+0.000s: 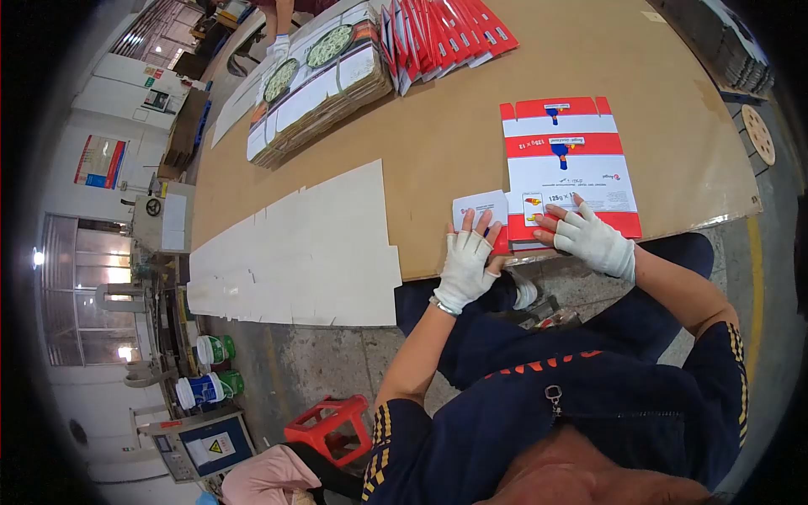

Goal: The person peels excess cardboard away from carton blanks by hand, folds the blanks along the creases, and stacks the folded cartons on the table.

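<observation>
Your left hand [467, 265] covers part of the small white-and-red piece [480, 204], so whether it is separate from the printed carton sheet [568, 172] is hard to make out. Your right hand [587, 238] hides some of the sheet's lower print, and most of the small lettering is too fine to read. Your left fingers are spread wide, palm down, at the small piece; your right fingers are loosely apart on the sheet, gripping nothing that shows. The sheet lies flat at the near edge of the brown-topped table [471, 126], in front of you.

To its left, a large pale sheet [295, 252] reaches the table's edge. Farther off are a strapped stack of cartons [324, 84] and a fanned row of red-and-white packets [446, 38], its far end cut off by the frame. At the top, another person's arm [284, 17] shows only in part.

On the floor to your left stand a red stool [332, 429], lidded buckets [200, 390] and a cabinet with a warning sign [210, 446]. Someone in pink [269, 478] is cut off below. A round-topped stool [757, 135] stands beyond the table's right side.
</observation>
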`<state>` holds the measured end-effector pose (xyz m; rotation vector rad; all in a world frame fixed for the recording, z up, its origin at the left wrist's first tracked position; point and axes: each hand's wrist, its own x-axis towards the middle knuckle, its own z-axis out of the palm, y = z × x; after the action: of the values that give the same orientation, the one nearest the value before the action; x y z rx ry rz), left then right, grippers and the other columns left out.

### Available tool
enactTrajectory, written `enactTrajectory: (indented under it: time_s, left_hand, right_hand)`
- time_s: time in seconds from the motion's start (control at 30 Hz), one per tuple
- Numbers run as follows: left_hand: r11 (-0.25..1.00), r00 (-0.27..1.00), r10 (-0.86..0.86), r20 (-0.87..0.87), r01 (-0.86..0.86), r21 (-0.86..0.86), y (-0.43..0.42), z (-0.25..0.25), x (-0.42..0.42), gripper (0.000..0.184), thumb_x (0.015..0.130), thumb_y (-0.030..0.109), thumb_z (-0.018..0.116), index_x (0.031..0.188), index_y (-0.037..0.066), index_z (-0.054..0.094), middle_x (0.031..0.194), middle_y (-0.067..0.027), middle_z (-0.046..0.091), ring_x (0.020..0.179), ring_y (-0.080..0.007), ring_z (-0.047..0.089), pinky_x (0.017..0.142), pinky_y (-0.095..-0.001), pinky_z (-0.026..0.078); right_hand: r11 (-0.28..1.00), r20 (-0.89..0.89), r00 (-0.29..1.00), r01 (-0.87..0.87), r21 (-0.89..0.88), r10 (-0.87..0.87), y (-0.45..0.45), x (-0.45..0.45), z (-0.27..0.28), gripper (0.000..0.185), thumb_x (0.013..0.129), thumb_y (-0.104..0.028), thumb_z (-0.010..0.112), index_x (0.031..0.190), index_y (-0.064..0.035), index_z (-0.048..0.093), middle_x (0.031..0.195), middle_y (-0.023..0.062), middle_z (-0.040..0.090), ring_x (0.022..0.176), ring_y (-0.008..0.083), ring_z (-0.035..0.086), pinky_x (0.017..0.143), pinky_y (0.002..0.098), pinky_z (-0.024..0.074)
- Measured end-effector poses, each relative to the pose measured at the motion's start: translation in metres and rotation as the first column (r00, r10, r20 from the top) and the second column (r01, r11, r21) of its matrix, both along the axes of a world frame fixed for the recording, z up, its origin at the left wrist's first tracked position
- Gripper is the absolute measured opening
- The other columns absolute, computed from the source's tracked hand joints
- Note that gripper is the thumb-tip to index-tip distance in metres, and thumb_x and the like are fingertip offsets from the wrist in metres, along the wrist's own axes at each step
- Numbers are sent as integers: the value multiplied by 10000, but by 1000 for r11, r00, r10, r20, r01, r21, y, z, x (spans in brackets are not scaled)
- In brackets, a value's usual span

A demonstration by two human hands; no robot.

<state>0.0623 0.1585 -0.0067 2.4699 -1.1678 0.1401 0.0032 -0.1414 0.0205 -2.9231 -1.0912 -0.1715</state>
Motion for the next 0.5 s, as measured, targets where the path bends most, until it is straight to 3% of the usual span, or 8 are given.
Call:
enactTrajectory:
  time_s: [0.07,0.17,0.27,0.5]
  left_hand:
    - [999,999,19,46,-21,44,-7,-4,1,718,862,382,689,1502,196,423,1598,-100,318,1491,-382,216,1118,-695,182]
    - [987,989,47,141,-68,146,-11,-13,7,692,868,403,675,1493,226,439,1590,-89,332,1487,-374,227,1109,-701,194]
    - [979,992,72,107,-90,183,-13,-6,5,646,868,374,674,1466,227,477,1569,-89,367,1466,-369,273,1146,-635,178]
    - [969,994,92,54,-102,225,-19,1,0,616,874,390,665,1449,247,498,1564,-87,371,1460,-364,282,1121,-650,200]
  right_hand:
    - [1000,23,1000,-7,-29,7,0,-2,-4,590,921,-204,524,1494,-207,386,1552,40,393,1442,234,360,1110,642,311]
    - [996,74,997,-15,-86,21,-1,-6,-11,572,928,-232,514,1487,-217,397,1548,28,398,1438,228,364,1114,653,304]
    - [994,89,996,-18,-106,27,0,-6,-18,551,935,-254,505,1477,-222,412,1543,19,405,1433,224,369,1121,660,294]
    - [998,12,999,-48,-52,49,-3,-7,-19,562,899,-234,525,1450,-168,438,1517,44,432,1419,232,383,1146,658,260]
